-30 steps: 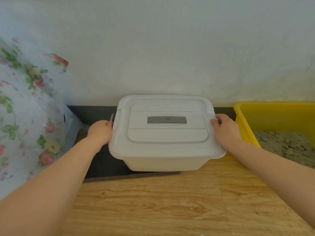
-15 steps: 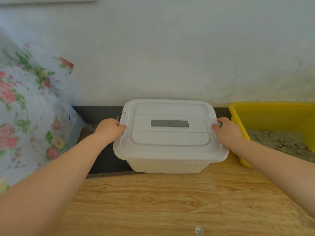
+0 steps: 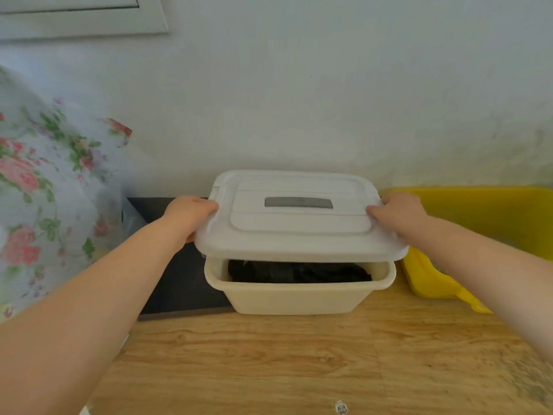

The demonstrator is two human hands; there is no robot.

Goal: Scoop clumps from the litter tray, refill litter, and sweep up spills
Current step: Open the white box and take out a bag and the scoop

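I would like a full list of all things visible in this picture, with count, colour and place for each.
lid: one, white with grey label, lifted above the box
storage box: one, cream, on the floor by the wall, something black inside
litter tray: one, yellow, right of the box
floral cloth: one, white with pink flowers, far left
floor: wooden, light brown
left hand: grips lid's left edge
right hand: grips lid's right edge
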